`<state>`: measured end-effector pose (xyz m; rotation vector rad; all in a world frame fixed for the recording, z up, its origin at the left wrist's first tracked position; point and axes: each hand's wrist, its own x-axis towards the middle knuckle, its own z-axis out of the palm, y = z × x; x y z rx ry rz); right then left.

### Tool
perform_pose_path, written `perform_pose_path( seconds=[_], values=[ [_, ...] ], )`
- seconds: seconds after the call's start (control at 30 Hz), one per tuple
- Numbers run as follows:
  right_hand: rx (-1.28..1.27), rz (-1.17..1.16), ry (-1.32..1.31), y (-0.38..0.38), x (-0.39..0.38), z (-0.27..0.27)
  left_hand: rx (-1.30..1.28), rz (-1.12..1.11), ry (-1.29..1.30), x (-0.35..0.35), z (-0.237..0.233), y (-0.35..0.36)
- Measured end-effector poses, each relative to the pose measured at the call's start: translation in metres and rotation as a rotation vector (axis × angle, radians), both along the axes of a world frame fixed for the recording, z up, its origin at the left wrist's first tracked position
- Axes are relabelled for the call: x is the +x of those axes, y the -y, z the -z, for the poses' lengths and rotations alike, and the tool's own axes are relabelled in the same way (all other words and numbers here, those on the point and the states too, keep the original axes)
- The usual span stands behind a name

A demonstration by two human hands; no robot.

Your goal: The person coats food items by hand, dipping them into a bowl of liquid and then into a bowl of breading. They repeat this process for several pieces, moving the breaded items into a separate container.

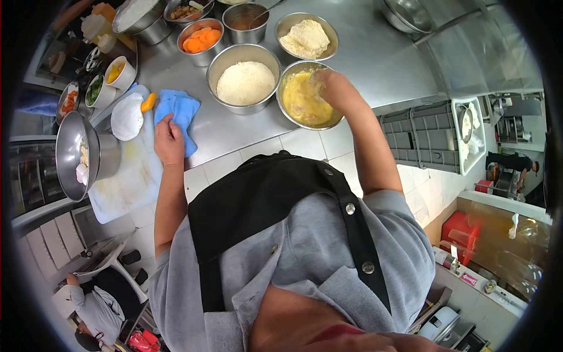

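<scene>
A steel bowl of yellow egg-like mixture stands near the counter's front edge. My right hand reaches into it from the right; its fingertips are smeared and partly hidden in the mixture. Left of that bowl is a larger one of pale flour or crumbs, and behind it a bowl with a pale powdery heap. My left hand rests with curled fingers at the near left edge of a blue cloth; whether it grips the cloth is unclear.
Sliced carrots fill a bowl at the back. A cutting board and a large steel bowl are at the left, beside a white scraper. Grey crates stand right of the counter. Two other people are farther off.
</scene>
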<state>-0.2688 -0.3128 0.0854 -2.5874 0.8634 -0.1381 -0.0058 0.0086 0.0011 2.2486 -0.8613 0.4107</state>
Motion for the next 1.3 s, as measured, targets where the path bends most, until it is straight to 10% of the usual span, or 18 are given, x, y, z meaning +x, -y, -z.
perform_pose_path(
  seconds=[0.2, 0.4, 0.5, 0.87, 1.3],
  values=[
    [-0.216, -0.092, 0.011, -0.018, -0.009, 0.007, -0.14, 0.479, 0.242, -0.057, -0.043, 0.025],
    [0.01, -0.21, -0.203, -0.026, -0.004, -0.001, -0.046, 0.899, -1.438, -0.129, -0.038, 0.087],
    [-0.02, -0.23, -0.215, -0.033, 0.001, 0.0, -0.017, 0.753, -1.7, -0.144, -0.049, 0.114],
    [-0.006, -0.271, -0.055, -0.024, -0.012, -0.009, -0.297, 0.575, -1.788, -0.16, -0.038, 0.139],
    [0.133, -0.501, -0.506, -0.016, 0.012, -0.011, -0.365, 0.502, -1.74, -0.175, -0.039, 0.141]
  ],
)
